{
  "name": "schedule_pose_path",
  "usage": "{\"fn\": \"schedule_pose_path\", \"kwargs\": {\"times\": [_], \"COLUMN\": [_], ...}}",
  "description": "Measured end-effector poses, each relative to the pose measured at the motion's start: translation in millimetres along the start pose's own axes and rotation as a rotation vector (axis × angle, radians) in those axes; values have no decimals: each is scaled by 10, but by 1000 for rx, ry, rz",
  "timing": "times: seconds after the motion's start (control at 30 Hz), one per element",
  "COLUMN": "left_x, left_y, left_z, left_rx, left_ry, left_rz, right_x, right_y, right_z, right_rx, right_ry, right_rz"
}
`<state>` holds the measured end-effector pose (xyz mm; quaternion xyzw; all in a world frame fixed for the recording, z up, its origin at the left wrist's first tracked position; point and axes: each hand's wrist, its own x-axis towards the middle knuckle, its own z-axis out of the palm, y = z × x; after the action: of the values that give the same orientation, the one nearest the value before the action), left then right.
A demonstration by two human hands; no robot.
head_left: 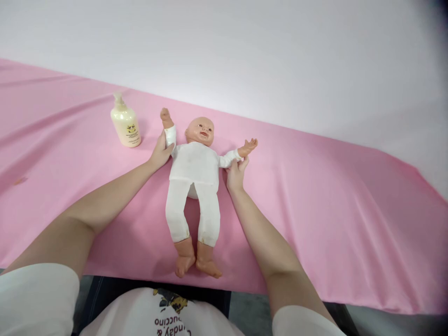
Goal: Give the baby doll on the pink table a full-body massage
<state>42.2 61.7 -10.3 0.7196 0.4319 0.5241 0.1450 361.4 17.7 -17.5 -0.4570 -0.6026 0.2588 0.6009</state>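
A baby doll point(194, 163) in a white top and white trousers lies on its back, head away from me, with bare feet toward me. My left hand point(163, 150) is closed around the doll's sleeved arm on the left, whose small hand points up. On the other side, my right hand point(237, 172) grips the doll's other sleeve near the wrist, thumb and fingers pressed together there. Both doll arms are spread outward from the body.
A pale yellow pump bottle point(126, 126) stands left of the doll. Pink cloth point(315, 210) with soft folds covers the table, and a white wall point(245, 56) rises behind its far edge.
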Motion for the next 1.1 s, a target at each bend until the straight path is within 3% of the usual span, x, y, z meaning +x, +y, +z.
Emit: {"fn": "schedule_pose_path", "kwargs": {"times": [0.1, 0.17, 0.27, 0.37, 0.63, 0.87, 1.0, 1.1], "left_x": [-13, -26, -39, -41, -34, -7, -17, -39], "left_y": [148, 221, 252, 235, 257, -87, -58, 79], "left_z": [-21, -27, -15, 4, -18, -3, -4, 5], "left_rx": [57, 98, 151, 166, 87, 16, 66, 121], "left_ry": [-22, -65, -172, -208, -77, 110, 102, 19], "left_rz": [84, 148, 242, 279, 118, -60, -18, 68], "right_x": [-20, -40, -62, -69, -20, 27, 1, -27], "right_y": [-81, -138, -200, -220, -42, 109, 38, -39], "right_z": [17, 26, 32, 32, 24, 0, -5, 0], "right_rx": [14, -29, -120, -144, 29, 122, 103, 46], "right_ry": [29, -39, -134, -140, -4, 212, 144, 55], "right_rz": [13, -15, -91, -114, 64, 208, 136, 61]}}
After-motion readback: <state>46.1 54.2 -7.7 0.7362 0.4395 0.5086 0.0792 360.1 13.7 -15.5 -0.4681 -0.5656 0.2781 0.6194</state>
